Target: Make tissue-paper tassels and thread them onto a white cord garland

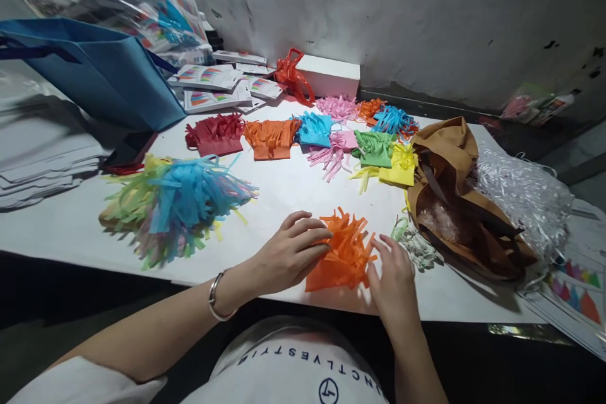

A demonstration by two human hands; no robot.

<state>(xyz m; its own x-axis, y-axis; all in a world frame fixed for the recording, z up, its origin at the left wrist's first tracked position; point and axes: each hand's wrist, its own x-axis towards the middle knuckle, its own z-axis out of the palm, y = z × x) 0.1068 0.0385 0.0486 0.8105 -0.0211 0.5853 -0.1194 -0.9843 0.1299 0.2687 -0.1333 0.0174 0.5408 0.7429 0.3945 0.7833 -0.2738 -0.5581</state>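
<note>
Cut off at the right edge of the frame: printed sheets with coloured triangles (575,293), partly buried under shredded white plastic (523,192). Blurred at upper left: a stack of packets in clear wrap (142,0) above a blue fabric bag (101,69). Hard to read at lower centre: mirrored lettering on a white shirt (303,369).

Low in the centre, on the white table (293,192): an orange fringed paper tassel (343,255), strips fanned upward, solid folded edge toward the bottom. Left hand (288,252), bracelet at the wrist, lying flat with fingers (315,233) close together and pressed on the tassel's left edge. Right hand (392,278) at the tassel's lower right, fingers slightly spread, tips touching the fringe; thumb hidden, so possibly pinching, though not clear. Just right of that hand: a pale green tassel (416,246) beside a brown cloth bag (454,196). Left of centre: a heap of blue, yellow and green tassels (175,202).
</note>
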